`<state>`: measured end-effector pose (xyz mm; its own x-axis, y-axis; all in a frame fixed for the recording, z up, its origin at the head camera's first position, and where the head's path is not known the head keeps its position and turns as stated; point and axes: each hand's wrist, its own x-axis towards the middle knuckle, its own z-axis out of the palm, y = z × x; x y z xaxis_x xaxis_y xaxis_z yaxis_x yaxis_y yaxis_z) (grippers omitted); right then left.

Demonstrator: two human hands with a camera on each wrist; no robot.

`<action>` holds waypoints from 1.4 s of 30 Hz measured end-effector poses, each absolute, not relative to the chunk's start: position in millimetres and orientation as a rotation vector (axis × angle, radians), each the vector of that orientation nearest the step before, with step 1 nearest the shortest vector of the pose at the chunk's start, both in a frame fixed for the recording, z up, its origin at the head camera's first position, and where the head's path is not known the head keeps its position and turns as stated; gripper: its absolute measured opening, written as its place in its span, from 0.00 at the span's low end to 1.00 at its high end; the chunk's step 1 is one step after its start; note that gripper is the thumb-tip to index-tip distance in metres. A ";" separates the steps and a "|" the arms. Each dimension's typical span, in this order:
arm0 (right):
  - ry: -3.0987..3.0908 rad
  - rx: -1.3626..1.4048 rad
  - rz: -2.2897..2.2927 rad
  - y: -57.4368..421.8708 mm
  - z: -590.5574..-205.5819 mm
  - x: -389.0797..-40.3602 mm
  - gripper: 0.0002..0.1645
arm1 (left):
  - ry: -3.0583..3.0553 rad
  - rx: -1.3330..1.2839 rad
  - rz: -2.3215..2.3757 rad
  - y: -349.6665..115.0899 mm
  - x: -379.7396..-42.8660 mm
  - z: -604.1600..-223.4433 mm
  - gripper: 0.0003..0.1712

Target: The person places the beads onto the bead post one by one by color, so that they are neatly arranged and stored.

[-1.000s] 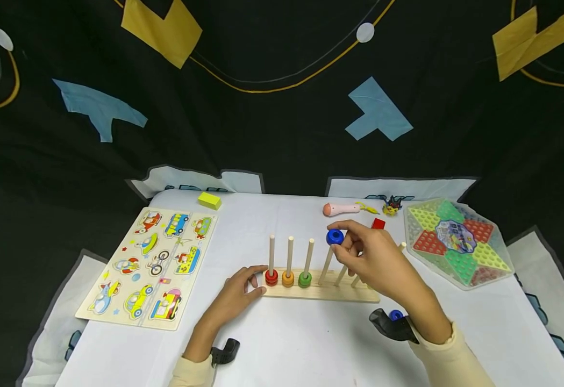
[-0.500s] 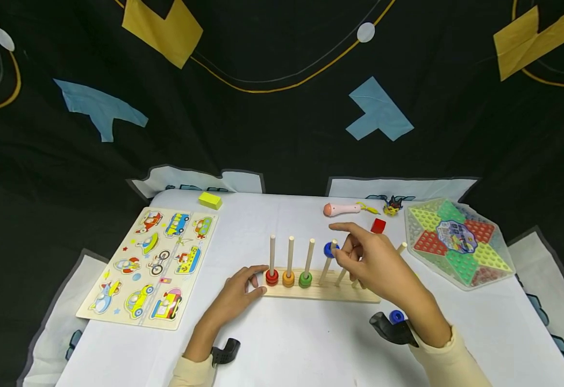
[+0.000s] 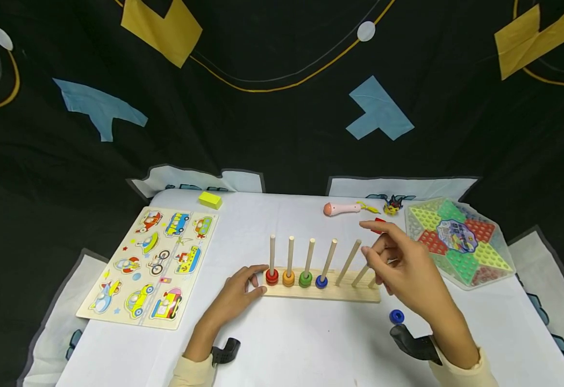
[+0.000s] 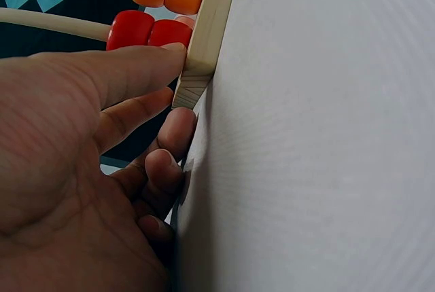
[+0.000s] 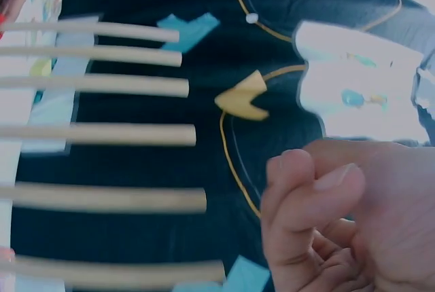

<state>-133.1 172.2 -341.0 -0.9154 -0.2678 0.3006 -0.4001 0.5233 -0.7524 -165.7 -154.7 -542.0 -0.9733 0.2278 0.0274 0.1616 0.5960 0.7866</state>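
Observation:
A wooden peg board (image 3: 311, 292) with several upright pegs lies on the table. Red beads (image 3: 271, 277), orange beads (image 3: 288, 278), a green bead (image 3: 305, 279) and a blue bead (image 3: 321, 281) sit at the bottoms of the first pegs from the left. My left hand (image 3: 237, 290) holds the board's left end; in the left wrist view, the thumb lies along the end beside two red beads (image 4: 130, 30). My right hand (image 3: 402, 269) is raised over the board's right end, holding nothing, index finger extended and the others loosely bent. It hides part of the rightmost pegs.
Another blue bead (image 3: 396, 316) lies in front of the board's right end. A picture puzzle (image 3: 158, 263) is at left, a Chinese checkers box (image 3: 458, 242) at right. Behind are a yellow block (image 3: 209, 200), a pink toy microphone (image 3: 342, 209), a small figure (image 3: 392, 205) and a partly hidden red block (image 3: 377, 226).
My right hand let go of a blue bead at the top of the fourth peg, and the bead slid to its base. The hand then moved right. My left hand stayed put.

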 end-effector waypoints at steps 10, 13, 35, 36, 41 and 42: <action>-2.576 0.307 1.386 218.2 -361.3 -110.0 0.20 | 2.753 0.334 1.347 -156.9 -164.0 -538.7 0.27; -2.640 0.183 1.424 239.8 -392.6 -111.8 0.21 | 2.745 0.318 1.349 -156.7 -163.7 -538.5 0.27; -3.011 -0.209 1.769 273.5 -509.2 -99.2 0.32 | 2.717 0.312 1.353 -154.0 -165.7 -541.4 0.27; -3.012 -0.213 1.773 273.4 -510.7 -98.4 0.32 | 2.714 0.311 1.355 -154.0 -165.4 -540.9 0.27; -3.013 -0.256 1.783 271.2 -518.2 -95.7 0.30 | 2.712 0.302 1.359 -154.3 -164.5 -540.4 0.27; -3.013 -0.264 1.782 270.8 -519.5 -95.3 0.30 | 2.714 0.303 1.359 -154.2 -164.5 -540.6 0.27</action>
<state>-95.3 270.8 -519.5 -0.9218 -0.0581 -0.3833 0.3079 0.4909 -0.8150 -164.5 -154.2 -540.6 -0.9761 0.2171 0.0073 0.1359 0.5841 0.8002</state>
